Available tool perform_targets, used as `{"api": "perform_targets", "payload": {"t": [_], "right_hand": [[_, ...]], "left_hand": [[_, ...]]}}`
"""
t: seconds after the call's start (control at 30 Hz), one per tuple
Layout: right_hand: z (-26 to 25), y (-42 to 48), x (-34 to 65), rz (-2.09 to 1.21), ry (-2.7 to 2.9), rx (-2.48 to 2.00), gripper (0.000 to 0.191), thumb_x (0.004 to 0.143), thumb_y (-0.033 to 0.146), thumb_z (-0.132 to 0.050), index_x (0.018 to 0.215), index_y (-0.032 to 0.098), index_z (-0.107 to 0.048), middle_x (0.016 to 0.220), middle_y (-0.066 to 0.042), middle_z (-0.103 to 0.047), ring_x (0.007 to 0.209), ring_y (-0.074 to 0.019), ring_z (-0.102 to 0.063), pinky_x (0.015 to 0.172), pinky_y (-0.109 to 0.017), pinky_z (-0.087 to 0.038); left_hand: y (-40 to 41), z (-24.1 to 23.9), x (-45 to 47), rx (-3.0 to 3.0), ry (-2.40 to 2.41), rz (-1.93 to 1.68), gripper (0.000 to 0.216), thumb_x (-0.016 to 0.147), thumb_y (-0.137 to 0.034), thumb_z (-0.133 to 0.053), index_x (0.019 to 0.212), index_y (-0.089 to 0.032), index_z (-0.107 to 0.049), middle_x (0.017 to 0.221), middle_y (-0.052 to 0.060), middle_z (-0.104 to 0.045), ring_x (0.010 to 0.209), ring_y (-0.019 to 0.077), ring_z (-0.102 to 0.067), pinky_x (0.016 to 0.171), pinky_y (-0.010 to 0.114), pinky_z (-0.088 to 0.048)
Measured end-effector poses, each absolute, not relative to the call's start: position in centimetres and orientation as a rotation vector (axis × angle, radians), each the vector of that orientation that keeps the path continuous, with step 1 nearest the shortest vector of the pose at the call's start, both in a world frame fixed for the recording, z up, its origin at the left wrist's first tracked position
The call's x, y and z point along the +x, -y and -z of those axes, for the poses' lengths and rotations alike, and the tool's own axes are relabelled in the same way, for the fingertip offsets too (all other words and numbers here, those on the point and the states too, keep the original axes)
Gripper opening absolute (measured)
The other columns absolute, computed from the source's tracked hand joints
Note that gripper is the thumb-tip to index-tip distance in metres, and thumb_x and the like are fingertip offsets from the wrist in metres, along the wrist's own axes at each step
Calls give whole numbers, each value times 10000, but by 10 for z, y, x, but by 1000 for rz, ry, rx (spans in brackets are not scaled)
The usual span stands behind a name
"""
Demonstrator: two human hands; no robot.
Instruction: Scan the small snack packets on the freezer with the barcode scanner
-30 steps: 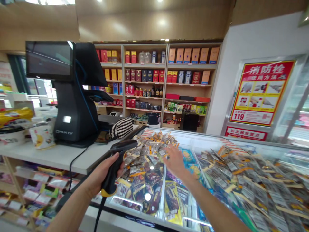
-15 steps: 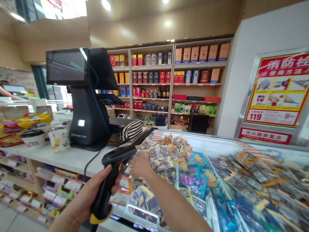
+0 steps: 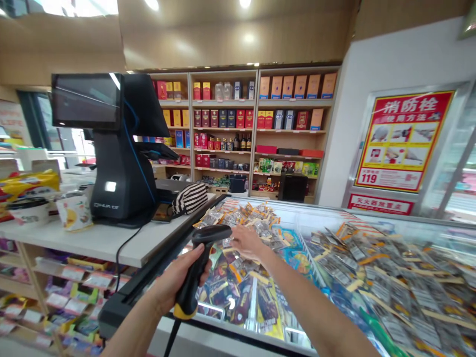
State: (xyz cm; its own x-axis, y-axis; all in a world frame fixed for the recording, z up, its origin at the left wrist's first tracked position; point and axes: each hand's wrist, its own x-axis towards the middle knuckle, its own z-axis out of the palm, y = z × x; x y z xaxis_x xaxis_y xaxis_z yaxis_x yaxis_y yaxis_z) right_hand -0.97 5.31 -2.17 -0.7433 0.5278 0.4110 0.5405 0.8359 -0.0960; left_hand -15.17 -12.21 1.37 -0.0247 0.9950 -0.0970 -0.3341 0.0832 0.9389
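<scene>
My left hand is wrapped round the handle of a black and yellow barcode scanner. The scanner's head points right, towards my other hand, and a cable hangs from its base. My right hand reaches over a glass-walled chest freezer, close to a heap of small clear packets with orange and cream strips. Its fingers look stretched out to the left, their tips partly hidden by the scanner head. Whether they touch a packet is not clear. Colourful ice-cream wrappers lie lower in the freezer.
A black checkout terminal stands on the white counter, with a striped cap-like item beside it. A lidded cup is at the left. More packets fill the right freezer section. Shelves of boxed goods line the back wall.
The view has turned and shifted right. My left hand has raised the scanner and brought its head nearer my right hand. My right hand's fingers, spread over the packets before, are now less spread.
</scene>
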Motion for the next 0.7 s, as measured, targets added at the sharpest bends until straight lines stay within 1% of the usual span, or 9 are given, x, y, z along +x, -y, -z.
{"api": "perform_targets", "payload": {"t": [0.07,0.13,0.23,0.3,0.37,0.47,0.53,0.6,0.7], "right_hand": [[16,-58,22,3,2305,-958,369,757,282,-319,1098,210,-441,1153,-33,-466,1061,-161,-377,888,-324,-266],[17,-62,61,-23,2090,-1215,368,751,313,-326,1051,170,-484,1069,-70,-527,984,-170,-453,825,-290,-322],[33,-64,117,-118,1977,-1650,426,716,488,-317,734,176,-605,765,-97,-621,783,-216,-550,660,-311,-383],[47,-65,139,-239,1933,-1784,519,682,574,-287,530,173,-579,637,-113,-611,695,-231,-566,580,-312,-386],[57,-68,144,-456,1825,-1785,541,667,597,-279,440,177,-532,555,-104,-592,592,-211,-569,516,-296,-384],[62,-71,126,-829,1565,-1637,418,632,530,-409,431,177,-505,472,-63,-565,450,-166,-540,435,-264,-371],[59,-73,113,-947,1453,-1551,292,588,432,-503,456,171,-508,462,-43,-560,427,-152,-530,405,-245,-365],[53,-74,110,-958,1399,-1501,209,583,371,-508,530,169,-525,504,-28,-575,450,-141,-537,398,-227,-370],[41,-76,132,-897,1316,-1454,228,633,365,-425,679,170,-535,582,-20,-589,508,-124,-544,416,-212,-390]], "left_hand": [[116,-13,-143,911,-1013,-1284,298,706,-401,-450,840,-144,-518,553,-16,-508,436,62,-435,426,174,-323],[111,-13,-136,951,-993,-1255,291,705,-401,-452,818,-142,-522,547,-13,-510,436,64,-436,424,177,-324],[103,-17,-127,992,-989,-1238,271,695,-397,-466,753,-139,-524,548,-10,-515,437,65,-440,424,181,-333],[97,-20,-122,1023,-989,-1240,260,694,-394,-469,712,-139,-519,553,-8,-519,440,64,-445,427,181,-339],[93,-22,-117,1053,-976,-1235,266,700,-397,-459,686,-138,-514,556,-5,-522,441,63,-446,424,178,-339],[88,-25,-109,1077,-958,-1211,268,701,-403,-454,687,-141,-511,562,-5,-525,440,66,-448,414,178,-332],[87,-27,-103,1104,-962,-1207,270,702,-402,-452,684,-139,-508,550,-7,-520,433,67,-444,411,179,-327],[87,-30,-98,1141,-991,-1203,289,708,-407,-441,648,-130,-499,507,-9,-503,415,65,-432,408,178,-320],[86,-32,-92,1174,-1019,-1185,294,707,-410,-437,634,-130,-489,469,-16,-484,393,65,-419,401,180,-310]]}}
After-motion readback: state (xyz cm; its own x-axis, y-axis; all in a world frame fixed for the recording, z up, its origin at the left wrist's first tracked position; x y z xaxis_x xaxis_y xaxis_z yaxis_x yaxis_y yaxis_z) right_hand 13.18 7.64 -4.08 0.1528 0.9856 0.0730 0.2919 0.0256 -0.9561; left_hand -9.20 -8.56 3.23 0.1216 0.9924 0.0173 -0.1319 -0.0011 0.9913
